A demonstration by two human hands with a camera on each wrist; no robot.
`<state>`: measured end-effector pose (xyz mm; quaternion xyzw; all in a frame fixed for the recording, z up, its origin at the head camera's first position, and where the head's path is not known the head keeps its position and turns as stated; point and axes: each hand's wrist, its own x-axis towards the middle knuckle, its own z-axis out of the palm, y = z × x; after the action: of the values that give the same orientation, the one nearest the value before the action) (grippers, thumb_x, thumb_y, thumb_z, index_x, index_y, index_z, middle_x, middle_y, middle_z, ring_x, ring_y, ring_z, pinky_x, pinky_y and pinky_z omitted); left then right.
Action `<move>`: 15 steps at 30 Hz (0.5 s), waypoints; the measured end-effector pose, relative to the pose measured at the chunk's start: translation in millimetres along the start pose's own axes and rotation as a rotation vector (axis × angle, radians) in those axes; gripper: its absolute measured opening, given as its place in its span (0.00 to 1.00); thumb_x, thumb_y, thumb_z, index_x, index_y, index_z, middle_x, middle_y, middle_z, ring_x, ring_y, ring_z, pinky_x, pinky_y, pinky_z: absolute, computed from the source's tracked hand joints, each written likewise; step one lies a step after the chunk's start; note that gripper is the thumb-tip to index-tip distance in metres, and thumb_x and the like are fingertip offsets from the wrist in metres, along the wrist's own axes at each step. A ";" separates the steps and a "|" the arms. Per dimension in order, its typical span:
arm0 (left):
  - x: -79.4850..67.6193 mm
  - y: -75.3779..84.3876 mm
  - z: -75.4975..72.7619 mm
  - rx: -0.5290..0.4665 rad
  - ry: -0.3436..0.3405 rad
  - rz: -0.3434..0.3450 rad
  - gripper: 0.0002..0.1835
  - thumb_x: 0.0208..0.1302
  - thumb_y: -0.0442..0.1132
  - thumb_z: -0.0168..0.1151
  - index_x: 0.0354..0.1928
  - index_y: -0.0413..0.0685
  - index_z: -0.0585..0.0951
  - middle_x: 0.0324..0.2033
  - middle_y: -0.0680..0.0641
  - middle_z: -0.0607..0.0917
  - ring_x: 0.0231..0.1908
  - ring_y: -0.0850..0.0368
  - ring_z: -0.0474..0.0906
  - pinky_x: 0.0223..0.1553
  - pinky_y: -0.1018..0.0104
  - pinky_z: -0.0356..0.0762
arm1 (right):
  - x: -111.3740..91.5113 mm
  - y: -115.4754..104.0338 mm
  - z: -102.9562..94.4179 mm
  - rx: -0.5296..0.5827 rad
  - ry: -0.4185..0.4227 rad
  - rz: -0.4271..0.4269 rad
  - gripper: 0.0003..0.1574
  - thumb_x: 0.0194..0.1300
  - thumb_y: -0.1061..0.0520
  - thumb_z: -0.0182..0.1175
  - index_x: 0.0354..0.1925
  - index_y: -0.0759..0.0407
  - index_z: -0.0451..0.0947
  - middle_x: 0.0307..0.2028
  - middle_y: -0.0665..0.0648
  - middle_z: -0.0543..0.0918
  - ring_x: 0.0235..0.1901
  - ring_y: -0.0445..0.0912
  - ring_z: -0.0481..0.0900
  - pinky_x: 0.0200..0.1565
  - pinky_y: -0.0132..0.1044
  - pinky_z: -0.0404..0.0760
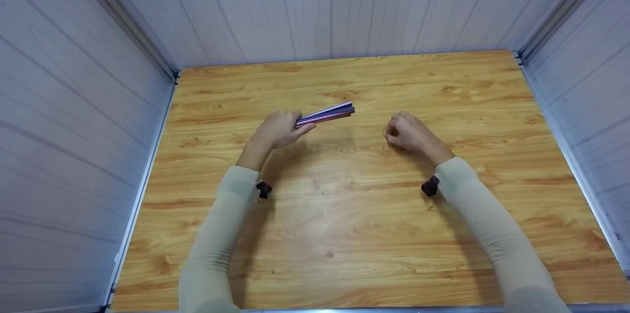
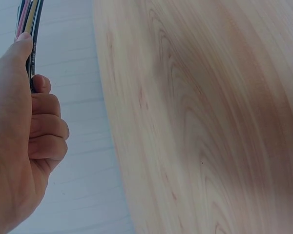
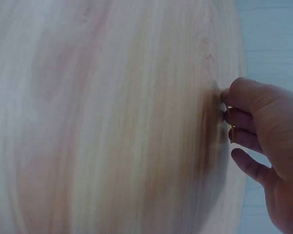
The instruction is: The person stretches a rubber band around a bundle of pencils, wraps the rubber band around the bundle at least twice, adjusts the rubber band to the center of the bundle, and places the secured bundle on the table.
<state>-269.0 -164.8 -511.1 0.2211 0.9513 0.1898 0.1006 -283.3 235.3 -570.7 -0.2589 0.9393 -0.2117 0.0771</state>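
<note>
My left hand (image 1: 279, 129) grips a bundle of slim pencils (image 1: 327, 114) with dark, pink and purplish sides. Their far ends fan slightly apart and point right, above the table. In the left wrist view, the thumb of the left hand (image 2: 19, 122) lies along the pencils (image 2: 29, 29), with the other fingers curled round them; the near ends are hidden in the palm. To the right of the bundle, and apart from it, my right hand (image 1: 407, 132) holds a thin yellowish rubber band (image 3: 232, 127) at its curled fingers, close over the table.
The wood-grain table (image 1: 339, 234) spreads under both arms. Pale panels close it in at the back (image 1: 315, 8), with a left wall (image 1: 64, 131) and a right wall (image 1: 590, 91) at the sides. A small black wrist camera (image 1: 264, 189) sits at the left cuff, another camera (image 1: 430, 186) at the right.
</note>
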 end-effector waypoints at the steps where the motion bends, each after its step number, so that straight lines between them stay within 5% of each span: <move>1: -0.2 -0.2 0.5 0.000 0.000 0.001 0.32 0.86 0.66 0.54 0.42 0.42 0.79 0.25 0.52 0.67 0.28 0.56 0.63 0.33 0.60 0.63 | -0.6 0.6 0.1 0.042 0.001 0.019 0.07 0.76 0.61 0.69 0.42 0.65 0.90 0.44 0.66 0.90 0.48 0.59 0.82 0.55 0.55 0.82; 8: -2.6 -3.6 4.3 0.000 -0.004 -0.002 0.31 0.86 0.66 0.55 0.40 0.43 0.78 0.25 0.53 0.66 0.27 0.58 0.62 0.32 0.62 0.61 | -3.7 3.8 -3.6 0.635 0.048 0.226 0.05 0.80 0.63 0.63 0.44 0.63 0.85 0.37 0.50 0.90 0.40 0.43 0.85 0.45 0.31 0.82; 11: -3.0 -4.4 4.7 -0.005 -0.008 -0.012 0.31 0.86 0.66 0.55 0.41 0.42 0.78 0.25 0.53 0.66 0.27 0.57 0.61 0.32 0.61 0.61 | -2.1 3.8 -5.5 0.864 0.084 0.246 0.05 0.83 0.65 0.62 0.45 0.66 0.82 0.32 0.45 0.91 0.37 0.39 0.90 0.44 0.30 0.87; 15: -2.4 -4.1 4.4 -0.005 -0.011 -0.014 0.31 0.86 0.66 0.55 0.42 0.42 0.78 0.25 0.52 0.67 0.27 0.57 0.62 0.33 0.61 0.62 | 0.4 3.0 -6.9 1.006 0.125 0.216 0.06 0.85 0.64 0.61 0.51 0.67 0.83 0.30 0.43 0.93 0.34 0.37 0.93 0.41 0.32 0.90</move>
<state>-267.3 -168.0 -516.5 0.2153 0.9518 0.1904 0.1075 -286.7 239.9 -565.8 -0.0783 0.7453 -0.6431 0.1574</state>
